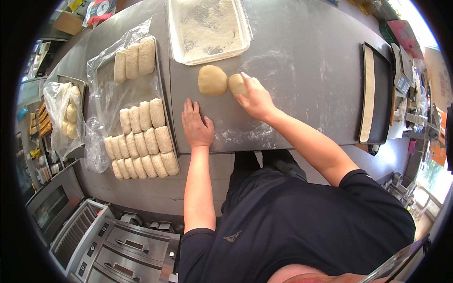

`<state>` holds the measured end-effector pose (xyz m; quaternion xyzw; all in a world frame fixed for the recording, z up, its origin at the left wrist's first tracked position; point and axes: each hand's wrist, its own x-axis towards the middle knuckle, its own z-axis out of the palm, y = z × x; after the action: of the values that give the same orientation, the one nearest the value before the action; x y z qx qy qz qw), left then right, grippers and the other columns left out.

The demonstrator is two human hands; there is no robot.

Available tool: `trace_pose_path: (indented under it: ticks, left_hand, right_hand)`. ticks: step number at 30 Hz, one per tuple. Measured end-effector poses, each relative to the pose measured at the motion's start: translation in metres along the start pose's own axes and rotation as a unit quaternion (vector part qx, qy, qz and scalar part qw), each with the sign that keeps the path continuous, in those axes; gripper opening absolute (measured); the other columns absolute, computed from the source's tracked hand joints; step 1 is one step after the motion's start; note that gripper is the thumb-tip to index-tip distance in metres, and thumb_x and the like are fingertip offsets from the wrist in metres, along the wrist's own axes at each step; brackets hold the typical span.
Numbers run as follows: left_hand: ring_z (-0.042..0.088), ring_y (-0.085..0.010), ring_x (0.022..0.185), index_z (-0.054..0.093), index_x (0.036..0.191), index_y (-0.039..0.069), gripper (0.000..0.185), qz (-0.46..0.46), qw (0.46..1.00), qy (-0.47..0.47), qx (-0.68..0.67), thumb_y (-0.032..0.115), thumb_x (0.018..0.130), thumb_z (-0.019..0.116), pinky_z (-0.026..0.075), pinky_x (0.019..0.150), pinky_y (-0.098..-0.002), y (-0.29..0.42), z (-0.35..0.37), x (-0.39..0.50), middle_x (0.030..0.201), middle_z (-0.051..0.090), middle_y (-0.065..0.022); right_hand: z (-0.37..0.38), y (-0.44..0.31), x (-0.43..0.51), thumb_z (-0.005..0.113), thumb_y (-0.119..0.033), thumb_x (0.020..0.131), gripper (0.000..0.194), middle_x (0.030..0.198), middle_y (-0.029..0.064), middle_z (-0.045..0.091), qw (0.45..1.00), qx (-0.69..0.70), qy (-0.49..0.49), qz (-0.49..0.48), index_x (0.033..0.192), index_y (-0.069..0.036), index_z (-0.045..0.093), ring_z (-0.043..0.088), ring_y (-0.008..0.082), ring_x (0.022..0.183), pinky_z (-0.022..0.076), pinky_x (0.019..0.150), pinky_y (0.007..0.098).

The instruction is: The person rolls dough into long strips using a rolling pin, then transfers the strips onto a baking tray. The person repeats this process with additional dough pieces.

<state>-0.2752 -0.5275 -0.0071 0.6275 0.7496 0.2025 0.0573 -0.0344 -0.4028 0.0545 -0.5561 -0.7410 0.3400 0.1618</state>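
Observation:
My left hand (196, 128) lies palm down on the stainless steel table (304, 63) near its front edge, thumb spread and holding nothing. With my right hand (257, 99) I grip a pale dough piece (236, 84), thumb on its near side and fingers over its right side, which they partly hide. Just left of it sits a rounded, slightly flattened dough piece (212, 80). Behind both stands a white plastic tub (212, 59) with flour (208, 26) spread over its bottom. Loose flour (247, 136) dusts the table around my hands.
To the left, a tray (159, 83) partly under plastic film (97, 70) holds rows of dough logs (141, 141). Farther left, film covers more dough pieces (72, 113). At the right edge, a black baking tray (380, 95) carries a long pale strip (367, 95) beside a digital scale (402, 83).

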Motion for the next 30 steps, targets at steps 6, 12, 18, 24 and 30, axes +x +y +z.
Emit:
trace_pose_path:
  ticks: [6,12,18,24,30]
  left_hand:
    - [0.041,-0.0408,0.170,0.053,0.168,0.003,0.073,0.003,1.000,0.001,0.003,0.017,0.098,0.068,0.034,0.140,-0.0598,-0.001,0.002,0.001,0.184,0.043,-0.0218]
    - [0.041,-0.0409,0.170,0.052,0.169,0.004,0.073,-0.003,1.000,-0.002,0.000,0.017,0.098,0.067,0.034,0.140,-0.0603,0.001,0.000,0.001,0.184,0.043,-0.0218]
    - [0.041,-0.0411,0.170,0.052,0.168,0.005,0.073,0.001,1.000,-0.001,0.006,0.018,0.098,0.066,0.033,0.140,-0.0604,0.001,0.001,0.001,0.183,0.044,-0.0219]
    - [0.042,-0.0411,0.170,0.053,0.169,0.005,0.072,0.002,1.000,0.001,0.006,0.019,0.099,0.064,0.033,0.139,-0.0600,0.000,0.001,-0.001,0.184,0.044,-0.0215]
    - [0.042,-0.0408,0.170,0.053,0.168,0.004,0.070,-0.001,1.000,0.003,0.009,0.018,0.100,0.064,0.033,0.139,-0.0593,0.001,0.001,0.000,0.184,0.045,-0.0209]
  right_hand:
    - [-0.045,0.050,-0.041,0.076,-0.038,0.109,0.087,0.156,0.0301,0.059,0.991,-0.091,0.080,0.049,0.175,0.005,0.039,0.058,0.0514,0.142,0.0490,0.121,0.0552]
    - [-0.022,0.065,-0.053,0.082,-0.042,0.104,0.100,0.151,0.0316,0.056,0.982,-0.150,0.090,0.073,0.172,0.015,0.036,0.055,0.0477,0.141,0.0486,0.121,0.0550]
    - [0.013,0.026,-0.066,0.086,-0.024,0.092,0.089,0.139,0.0273,0.064,0.983,-0.137,0.021,-0.124,0.164,0.012,0.049,0.064,0.0461,0.125,0.0562,0.108,0.0531]
    - [0.004,0.010,-0.127,0.081,-0.014,0.086,0.077,0.129,0.0116,0.065,0.942,-0.106,-0.060,-0.314,0.160,-0.004,0.063,0.068,0.0306,0.104,0.0570,0.091,0.0435]
    - [-0.009,0.036,-0.097,0.076,-0.014,0.094,0.077,0.136,0.0169,0.066,0.937,-0.132,-0.090,-0.310,0.168,-0.005,0.055,0.068,0.0370,0.117,0.0548,0.101,0.0504]
